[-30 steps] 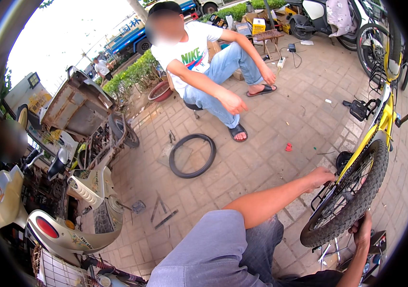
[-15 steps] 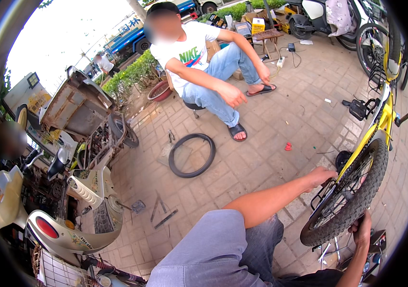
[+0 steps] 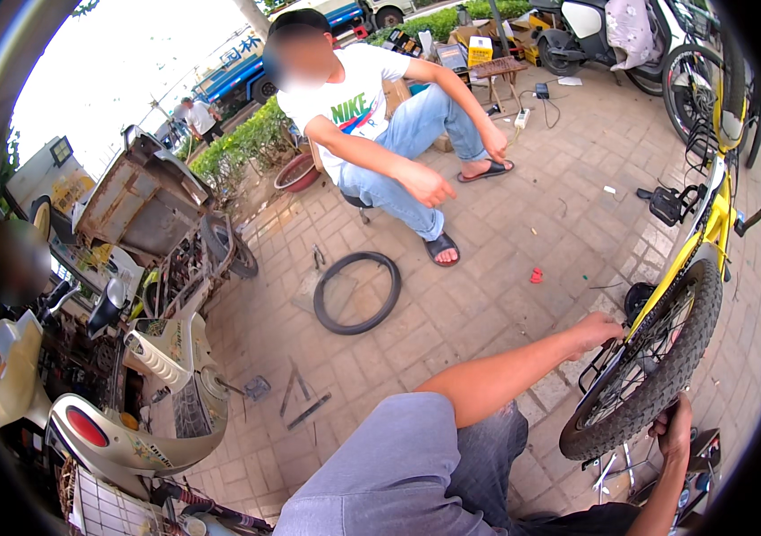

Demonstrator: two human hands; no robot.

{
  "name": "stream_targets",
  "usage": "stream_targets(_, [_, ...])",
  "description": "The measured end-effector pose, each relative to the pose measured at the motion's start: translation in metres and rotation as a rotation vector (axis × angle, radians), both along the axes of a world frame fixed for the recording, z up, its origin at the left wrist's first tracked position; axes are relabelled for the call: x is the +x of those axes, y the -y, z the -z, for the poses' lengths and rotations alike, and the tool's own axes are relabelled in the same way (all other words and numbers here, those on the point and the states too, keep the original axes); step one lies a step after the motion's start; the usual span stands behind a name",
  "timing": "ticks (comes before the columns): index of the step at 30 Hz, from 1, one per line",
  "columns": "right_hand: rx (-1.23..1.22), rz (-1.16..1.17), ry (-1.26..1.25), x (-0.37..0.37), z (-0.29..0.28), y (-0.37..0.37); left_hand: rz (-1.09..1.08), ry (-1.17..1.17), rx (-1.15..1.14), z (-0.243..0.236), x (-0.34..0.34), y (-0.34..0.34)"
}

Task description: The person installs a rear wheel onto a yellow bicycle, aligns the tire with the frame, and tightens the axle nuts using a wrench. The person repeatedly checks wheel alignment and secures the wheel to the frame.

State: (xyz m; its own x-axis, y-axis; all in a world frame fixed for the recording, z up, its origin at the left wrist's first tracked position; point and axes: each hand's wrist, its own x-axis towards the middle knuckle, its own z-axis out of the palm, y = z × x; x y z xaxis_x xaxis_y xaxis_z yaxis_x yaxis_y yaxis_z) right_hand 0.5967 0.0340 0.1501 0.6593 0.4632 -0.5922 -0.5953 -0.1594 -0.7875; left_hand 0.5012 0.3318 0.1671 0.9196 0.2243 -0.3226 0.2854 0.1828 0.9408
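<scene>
A yellow bicycle (image 3: 709,223) stands along the right, its knobby rear tyre (image 3: 706,313) toward me. My left hand (image 3: 597,332) reaches from the lower middle to the near side of that wheel, fingers curled beside the frame; what they grip is hard to make out. My right hand (image 3: 671,427) is under the tyre at lower right, fingers closed on something largely hidden by the wheel. Just below it lie metal tools (image 3: 606,473) and an open dark box (image 3: 702,456). A black inner tube or thin tyre (image 3: 372,317) lies flat on the paving.
A seated person (image 3: 354,152) in a white shirt faces the paving. Scooters (image 3: 148,438), a rusty cart (image 3: 144,201) and a red basin (image 3: 296,179) line the left. Behind are boxes (image 3: 479,46), a stool (image 3: 497,71), a hedge (image 3: 233,143), a truck (image 3: 229,85) and another person (image 3: 202,116).
The seated person's head and upper body have shifted slightly left, and the distant person has moved a little. My two hands show almost no movement at the bicycle wheel.
</scene>
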Motion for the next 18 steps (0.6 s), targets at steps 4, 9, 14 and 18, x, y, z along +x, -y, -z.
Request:
stream_targets(4, [0.025, -0.022, -0.018, 0.0, -0.001, 0.001, -0.021, -0.037, -0.118, 0.0, 0.0, 0.0])
stream_targets(9, [0.019, 0.045, 0.012, -0.002, -0.001, 0.0, -0.023, -0.049, -0.039, -0.004, -0.001, 0.001])
stream_targets(14, [-0.017, -0.002, -0.023, 0.0, -0.002, 0.001, -0.038, -0.152, -0.113, -0.015, -0.005, 0.0])
stream_targets(18, [-0.002, 0.046, 0.002, -0.001, -0.001, 0.0, 0.016, -0.112, -0.066, -0.019, -0.006, 0.001])
